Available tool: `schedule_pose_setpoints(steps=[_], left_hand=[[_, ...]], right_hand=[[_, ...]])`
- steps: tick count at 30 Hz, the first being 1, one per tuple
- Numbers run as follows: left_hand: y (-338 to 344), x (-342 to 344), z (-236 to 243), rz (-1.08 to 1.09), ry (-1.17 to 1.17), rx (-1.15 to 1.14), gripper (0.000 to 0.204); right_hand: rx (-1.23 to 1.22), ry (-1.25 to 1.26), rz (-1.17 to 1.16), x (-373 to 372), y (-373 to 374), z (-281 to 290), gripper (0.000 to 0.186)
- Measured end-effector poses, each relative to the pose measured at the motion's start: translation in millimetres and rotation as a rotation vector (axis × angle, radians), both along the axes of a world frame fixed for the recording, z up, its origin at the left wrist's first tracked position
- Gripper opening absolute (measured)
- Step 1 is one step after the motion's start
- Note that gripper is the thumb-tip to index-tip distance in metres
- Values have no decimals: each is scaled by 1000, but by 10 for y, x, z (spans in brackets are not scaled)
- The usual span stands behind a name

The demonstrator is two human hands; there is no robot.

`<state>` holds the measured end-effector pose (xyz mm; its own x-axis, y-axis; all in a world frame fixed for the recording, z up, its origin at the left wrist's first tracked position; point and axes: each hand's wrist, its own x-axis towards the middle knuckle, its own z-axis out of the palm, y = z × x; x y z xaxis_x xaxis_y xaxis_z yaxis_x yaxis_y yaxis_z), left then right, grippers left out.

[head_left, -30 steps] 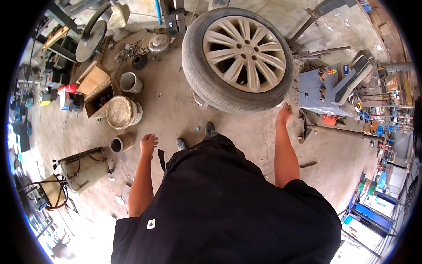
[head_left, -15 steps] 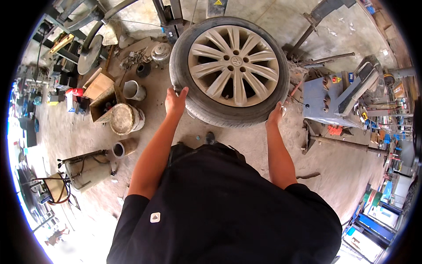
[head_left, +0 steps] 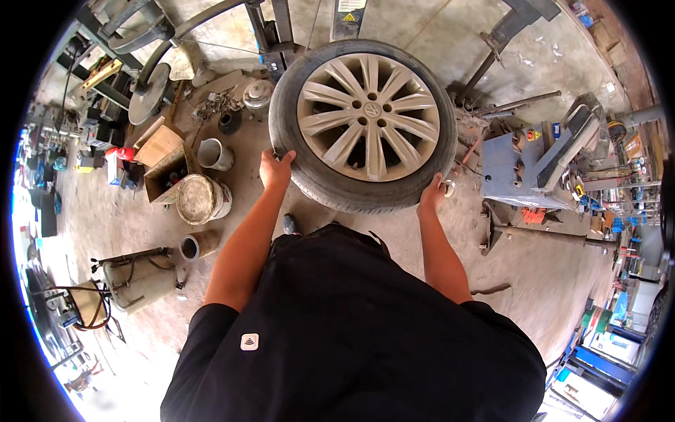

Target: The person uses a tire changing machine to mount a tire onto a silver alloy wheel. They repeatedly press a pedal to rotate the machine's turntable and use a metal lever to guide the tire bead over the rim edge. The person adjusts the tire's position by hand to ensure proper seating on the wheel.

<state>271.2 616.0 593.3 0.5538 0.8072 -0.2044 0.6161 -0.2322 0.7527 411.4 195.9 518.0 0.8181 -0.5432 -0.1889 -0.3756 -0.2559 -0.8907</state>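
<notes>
In front of me is a car wheel (head_left: 373, 107), a black tire on a dusty multi-spoke alloy rim, its outer face turned up toward me. My left hand (head_left: 276, 169) grips the tire's near left edge, thumb on the sidewall and fingers hidden underneath. On the near right edge my right hand (head_left: 432, 194) holds the tire in the same way, thumb on top. Both hands are closed on the rubber, and both arms reach forward. What lies under the wheel is hidden by it.
A grey machine cabinet (head_left: 517, 165) with an arm stands at the right. To the left are a crusted bucket (head_left: 200, 199), a grey pot (head_left: 215, 154), an open carton (head_left: 167, 169) and a pipe piece (head_left: 200, 245). Behind the wheel rises a dark metal post (head_left: 273, 42).
The wheel and both hands sit slightly lower and a little further left in the picture. The rim has turned slightly. A shoe now shows further left below the wheel.
</notes>
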Motion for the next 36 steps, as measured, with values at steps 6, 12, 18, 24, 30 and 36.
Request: schedule_pose_setpoints(steps=[6,12,18,24,30,36], left_hand=[[185,-109,-158,-8,-20,33,78],[135,-76,-152,-15,-27,35,76],[168,-112,-182,-22,-46,56,76],[168,-118,-127,-14,-38,14,74],[207,-132,-250,-10,-119,40,75],[343,-25,-189,-17,-23,-51,78]], right_hand=[[-25,5,18,-123,220,77,74],[-13,41,-16,-104,159,101,79],[-3,146,6,-100,155,165,84],[60,116,-32,-121,209,156,81],[81,-4,-38,-136,235,39,79],[-126,78,-45,-85,184,61,78]])
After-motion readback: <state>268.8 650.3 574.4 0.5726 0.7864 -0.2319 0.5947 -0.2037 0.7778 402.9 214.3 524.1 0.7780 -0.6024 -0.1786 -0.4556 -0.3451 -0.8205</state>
